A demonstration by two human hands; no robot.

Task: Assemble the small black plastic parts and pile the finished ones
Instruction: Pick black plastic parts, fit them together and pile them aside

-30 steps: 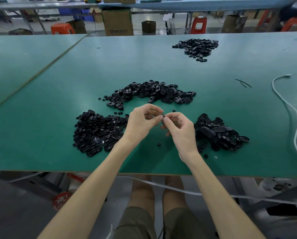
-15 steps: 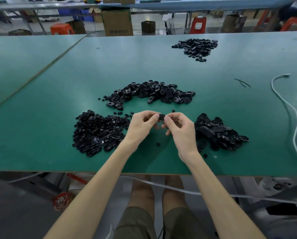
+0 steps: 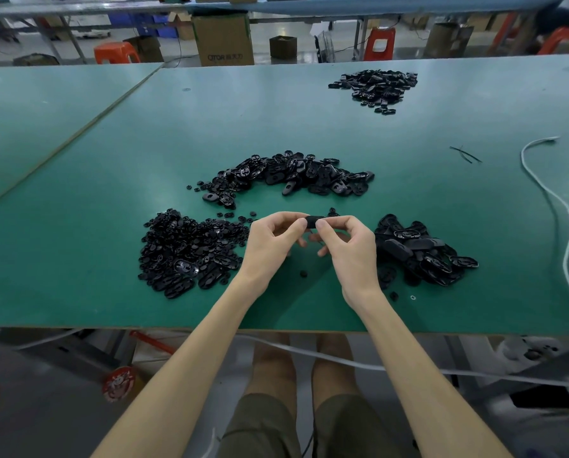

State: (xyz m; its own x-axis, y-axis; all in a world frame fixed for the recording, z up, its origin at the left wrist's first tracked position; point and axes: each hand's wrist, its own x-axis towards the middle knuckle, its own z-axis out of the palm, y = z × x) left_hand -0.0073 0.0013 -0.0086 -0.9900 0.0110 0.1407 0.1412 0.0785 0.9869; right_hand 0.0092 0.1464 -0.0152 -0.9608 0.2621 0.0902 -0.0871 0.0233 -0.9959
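Both hands meet above the green table point(image 3: 78, 285), near its front edge. My left hand point(image 3: 269, 242) and my right hand point(image 3: 349, 249) pinch one small black plastic part point(image 3: 311, 222) between thumbs and forefingers; most of it is hidden by my fingertips. A heap of small black parts point(image 3: 190, 252) lies left of my hands. A pile of larger oval black parts point(image 3: 421, 252) lies right of them. A long heap of oval parts point(image 3: 296, 175) stretches beyond my hands.
Another black pile point(image 3: 375, 87) sits at the far right of the table. A white cable point(image 3: 554, 206) curves along the right side, and thin black strips point(image 3: 464, 153) lie near it. A loose round part point(image 3: 304, 274) lies under my hands. Boxes and stools stand behind the table.
My hands have stayed in place. The black part between my fingertips shows more now than a second ago, and my fingers have shifted slightly around it.
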